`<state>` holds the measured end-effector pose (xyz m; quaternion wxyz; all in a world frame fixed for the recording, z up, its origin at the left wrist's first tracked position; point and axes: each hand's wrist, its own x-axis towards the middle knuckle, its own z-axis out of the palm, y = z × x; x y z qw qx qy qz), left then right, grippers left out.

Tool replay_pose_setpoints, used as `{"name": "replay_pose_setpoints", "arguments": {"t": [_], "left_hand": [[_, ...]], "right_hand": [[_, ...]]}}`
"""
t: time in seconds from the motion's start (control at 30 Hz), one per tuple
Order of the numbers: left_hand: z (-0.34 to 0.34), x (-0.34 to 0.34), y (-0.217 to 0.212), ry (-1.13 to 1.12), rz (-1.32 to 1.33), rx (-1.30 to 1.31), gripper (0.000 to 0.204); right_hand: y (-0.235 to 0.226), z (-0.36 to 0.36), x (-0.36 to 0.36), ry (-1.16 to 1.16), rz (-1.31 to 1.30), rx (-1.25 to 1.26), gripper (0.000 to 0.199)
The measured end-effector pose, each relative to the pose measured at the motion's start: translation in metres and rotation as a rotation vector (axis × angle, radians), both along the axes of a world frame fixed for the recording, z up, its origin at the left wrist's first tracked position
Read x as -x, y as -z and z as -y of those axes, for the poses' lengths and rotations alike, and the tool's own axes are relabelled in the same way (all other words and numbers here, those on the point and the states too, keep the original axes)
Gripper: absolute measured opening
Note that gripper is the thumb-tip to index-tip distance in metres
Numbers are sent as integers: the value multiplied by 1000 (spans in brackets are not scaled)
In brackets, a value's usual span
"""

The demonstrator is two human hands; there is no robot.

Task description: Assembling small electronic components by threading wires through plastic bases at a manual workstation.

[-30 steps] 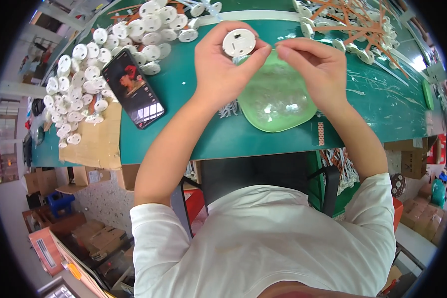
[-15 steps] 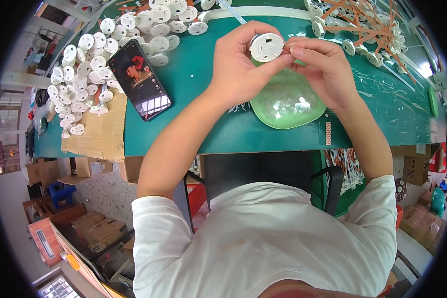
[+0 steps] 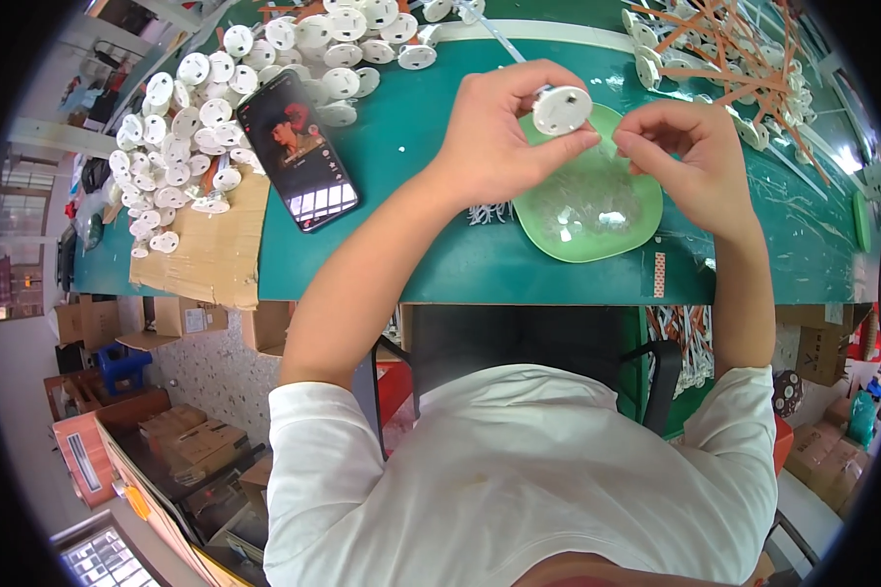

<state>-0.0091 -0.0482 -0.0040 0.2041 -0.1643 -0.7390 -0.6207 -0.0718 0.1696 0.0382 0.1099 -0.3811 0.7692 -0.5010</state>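
My left hand (image 3: pixel 491 137) is closed around a small white round plastic disc part (image 3: pixel 562 111), thumb below and fingers over its top. The disc is tilted, and small openings show on its face. To its right, apart from it, my right hand (image 3: pixel 700 161) has thumb and forefinger pinched together; anything between the fingertips is too small to make out. Under both hands sits a shallow green dish (image 3: pixel 585 253) with small clear pieces in it.
A phone (image 3: pixel 299 152) with a lit screen leans beside a pile of similar white discs (image 3: pixel 181 122) on cardboard (image 3: pixel 215 240). More discs with orange-brown strips (image 3: pixel 724 73) lie at the far right. A patterned strip (image 3: pixel 660 274) lies near the table's front edge.
My right hand has come away from the disc to the right, its fingertips still pinched. The disc has tilted in my left hand. The whole view has shifted slightly.
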Motion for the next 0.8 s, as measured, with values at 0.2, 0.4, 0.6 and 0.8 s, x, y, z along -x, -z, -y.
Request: {"name": "replay_pose_setpoints", "arguments": {"t": [0.2, 0.4, 0.6, 0.8], "left_hand": [[1, -2, -3, 45, 9, 175, 21], [2, -1, -5, 28, -6, 237, 24], [1, 1, -3, 27, -63, 298, 22], [0, 1, -2, 40, -89, 326, 25]], "right_hand": [[-3, 3, -5, -16, 136, 0, 8], [-5, 5, -6, -8, 95, -72, 8], [-3, 4, -8, 6, -52, -121, 8], [-3, 1, -4, 4, -99, -160, 9]]}}
